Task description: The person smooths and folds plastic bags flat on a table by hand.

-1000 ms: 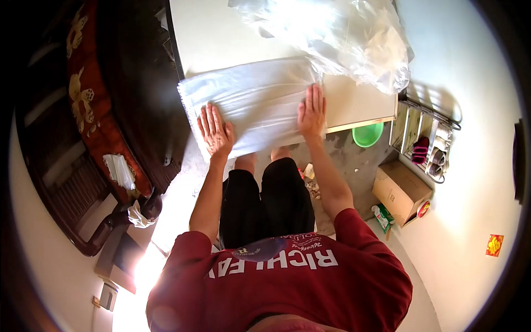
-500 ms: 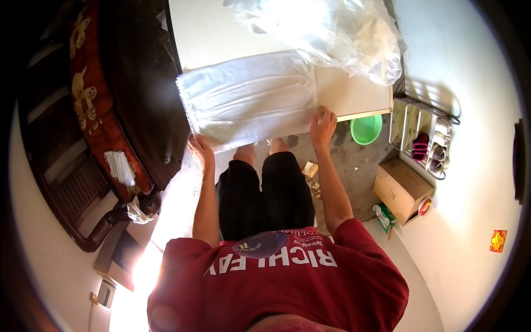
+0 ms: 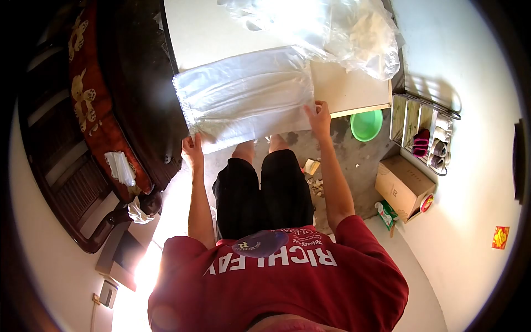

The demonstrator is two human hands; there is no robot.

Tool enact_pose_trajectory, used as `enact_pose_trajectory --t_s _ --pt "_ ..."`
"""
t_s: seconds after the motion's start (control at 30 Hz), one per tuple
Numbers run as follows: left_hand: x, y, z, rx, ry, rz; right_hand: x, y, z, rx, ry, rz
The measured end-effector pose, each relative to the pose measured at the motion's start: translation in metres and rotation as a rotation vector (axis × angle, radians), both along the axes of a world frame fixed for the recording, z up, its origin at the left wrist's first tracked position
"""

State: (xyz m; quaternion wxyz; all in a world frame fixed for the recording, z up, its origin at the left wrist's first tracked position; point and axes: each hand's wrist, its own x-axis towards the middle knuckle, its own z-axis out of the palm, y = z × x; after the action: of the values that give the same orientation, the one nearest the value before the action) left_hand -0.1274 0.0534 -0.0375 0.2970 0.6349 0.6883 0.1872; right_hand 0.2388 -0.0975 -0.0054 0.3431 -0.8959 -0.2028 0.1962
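Plastic sheets (image 3: 243, 99) laid over near edge of table (image 3: 354, 91). Near corners touched by left hand (image 3: 192, 150) and right hand (image 3: 319, 119), fingers curled; whether pinched cannot be told. Crumpled plastic (image 3: 368, 41) glare-washed, cut off above.

The flat film (image 3: 243, 102) is seen as glossy, wrinkled plastic; the tabletop (image 3: 351, 91) is finished smooth.

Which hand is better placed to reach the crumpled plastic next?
Probably the right hand: at the right edge of the flat plastic, it is nearer the crumpled plastic than the left hand.
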Motion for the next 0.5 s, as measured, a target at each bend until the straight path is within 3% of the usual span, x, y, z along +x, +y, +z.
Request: enact_pose_trajectory --t_s 0.07,0.2,0.27,0.4,0.5 --pt "0.001 0.002 0.0 -0.011 -0.018 -0.001 0.012 -0.007 -0.017 -0.088 0.214 0.011" --pt "-0.002 0.006 0.004 -0.067 -0.03 -0.036 0.021 -0.002 -0.004 -0.251 0.349 0.106" --pt "-0.002 0.006 0.006 -0.07 -0.036 -0.032 0.015 0.003 0.001 0.14 0.371 -0.001" --pt "-0.003 0.006 0.003 -0.05 -0.021 -0.05 0.019 0.004 0.002 0.082 0.395 0.006" --pt "-0.004 0.006 0.002 -0.045 -0.021 -0.053 0.016 0.013 0.009 0.25 0.646 -0.167"
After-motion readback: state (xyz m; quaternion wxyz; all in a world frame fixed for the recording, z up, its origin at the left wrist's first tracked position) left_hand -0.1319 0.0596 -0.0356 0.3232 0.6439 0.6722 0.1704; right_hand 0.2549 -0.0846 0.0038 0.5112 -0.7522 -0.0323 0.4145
